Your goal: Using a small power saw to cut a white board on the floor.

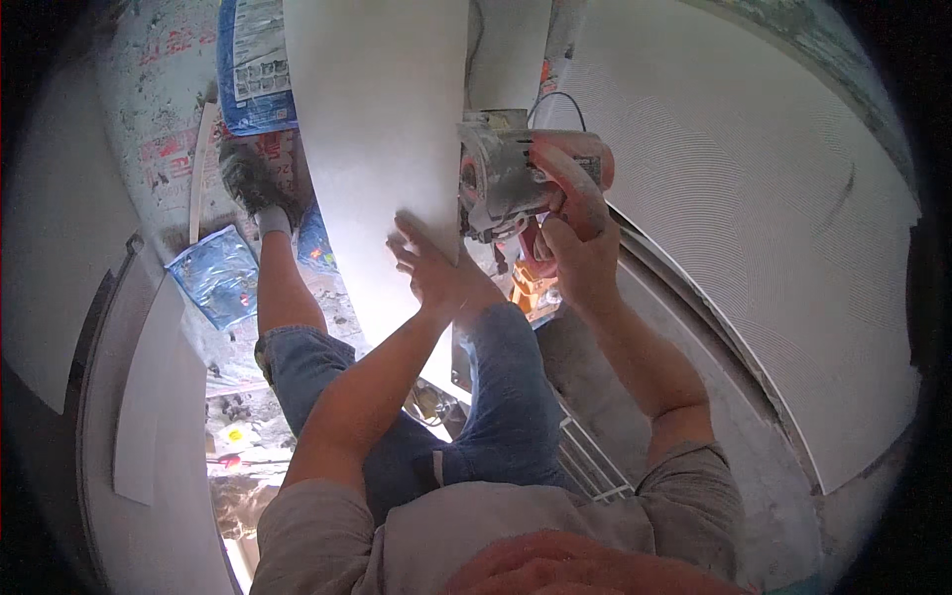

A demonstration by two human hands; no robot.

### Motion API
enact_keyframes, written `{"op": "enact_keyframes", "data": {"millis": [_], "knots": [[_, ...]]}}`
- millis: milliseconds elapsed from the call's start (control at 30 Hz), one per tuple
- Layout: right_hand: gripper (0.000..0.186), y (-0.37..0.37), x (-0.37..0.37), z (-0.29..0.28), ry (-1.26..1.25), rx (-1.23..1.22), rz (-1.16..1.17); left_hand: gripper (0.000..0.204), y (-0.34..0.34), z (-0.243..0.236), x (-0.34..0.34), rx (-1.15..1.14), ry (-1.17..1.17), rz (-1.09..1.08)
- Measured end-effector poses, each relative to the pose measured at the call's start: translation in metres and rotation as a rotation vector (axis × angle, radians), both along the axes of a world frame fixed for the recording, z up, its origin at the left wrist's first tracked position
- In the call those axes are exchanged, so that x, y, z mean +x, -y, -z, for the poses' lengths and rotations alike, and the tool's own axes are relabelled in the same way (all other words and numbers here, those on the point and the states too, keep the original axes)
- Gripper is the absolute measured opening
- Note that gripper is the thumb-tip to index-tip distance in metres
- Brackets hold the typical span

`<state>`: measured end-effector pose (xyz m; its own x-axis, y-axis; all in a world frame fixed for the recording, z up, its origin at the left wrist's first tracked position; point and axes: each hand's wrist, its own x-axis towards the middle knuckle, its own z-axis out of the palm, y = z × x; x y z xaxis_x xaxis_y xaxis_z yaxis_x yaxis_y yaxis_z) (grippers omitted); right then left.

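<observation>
A long pale tile slab (382, 119) stretches away in front of me. My left hand (428, 266) lies on its near right part, fingers spread and pressing on the surface. My right hand (583, 248) is wrapped round the red handle of a dusty handheld circular saw (501, 174). The saw's grey metal body sits against the slab's right edge, and its blade is hidden. A dark cord loops up behind the red motor end.
A large panel with fine combed ridges (724, 169) leans on the right. Blue plastic packaging (220, 278) and a blue-and-white bag (260, 74) lie on the left. My shoe (253, 178) is left of the slab. A white rack (590, 456) stands low beside my leg.
</observation>
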<state>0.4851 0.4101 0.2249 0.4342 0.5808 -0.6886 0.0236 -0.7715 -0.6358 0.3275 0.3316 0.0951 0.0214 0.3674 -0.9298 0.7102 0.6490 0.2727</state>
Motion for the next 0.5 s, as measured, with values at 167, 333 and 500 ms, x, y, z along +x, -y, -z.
{"op": "enact_keyframes", "data": {"millis": [167, 333, 500], "knots": [[0.061, 0.0, -0.003, 0.0, 0.004, -0.041, 0.022, 0.132, 0.003, 0.002, -0.001, -0.013, -0.006, 0.023], [0.063, 0.004, 0.002, -0.001, 0.047, -0.044, -0.104, 0.132, 0.0, 0.001, 0.003, -0.009, -0.008, -0.002], [0.062, 0.018, -0.001, 0.007, -0.009, 0.001, 0.005, 0.131, 0.004, 0.004, 0.001, 0.022, -0.008, 0.029]]}}
